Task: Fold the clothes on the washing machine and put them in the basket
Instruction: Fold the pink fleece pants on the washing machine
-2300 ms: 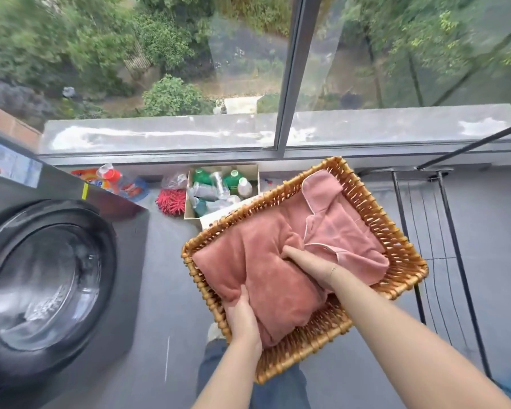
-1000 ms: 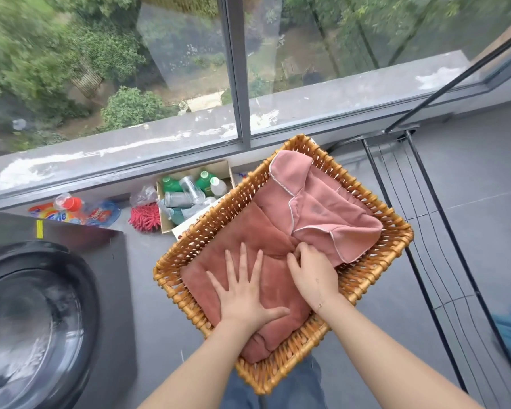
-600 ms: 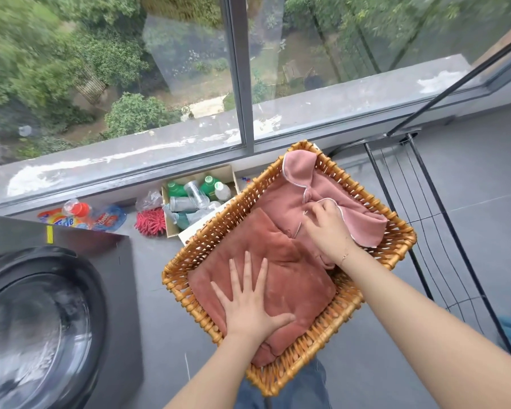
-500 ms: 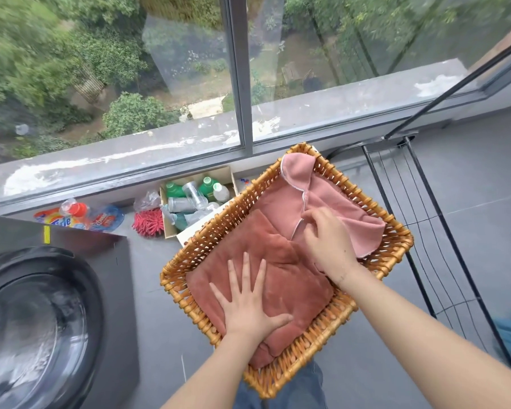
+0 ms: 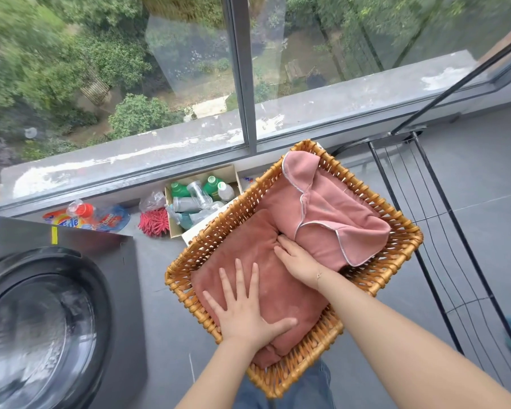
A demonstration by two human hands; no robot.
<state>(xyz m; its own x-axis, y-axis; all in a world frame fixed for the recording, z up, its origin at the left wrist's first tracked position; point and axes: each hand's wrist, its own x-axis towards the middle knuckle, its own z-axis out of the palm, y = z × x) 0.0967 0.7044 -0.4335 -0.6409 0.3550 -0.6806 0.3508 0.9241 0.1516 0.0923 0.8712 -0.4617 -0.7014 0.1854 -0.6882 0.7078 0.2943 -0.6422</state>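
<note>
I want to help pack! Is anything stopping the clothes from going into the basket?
Nothing visible. Both pink clothes already lie inside the basket. The left hand presses one flat; the right hand touches the other.

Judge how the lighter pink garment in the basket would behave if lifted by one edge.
The lighter pink garment would probably flop and unfold: it lies in soft, loose folds. It looks light, thin cloth with piped edges. Unlikely to slip; the surface seems matte.

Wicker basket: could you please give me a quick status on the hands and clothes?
Left hand flat on the darker folded garment. Right hand tucked against the lighter piped garment. Both garments inside the wicker basket. Nothing in the way.
</note>
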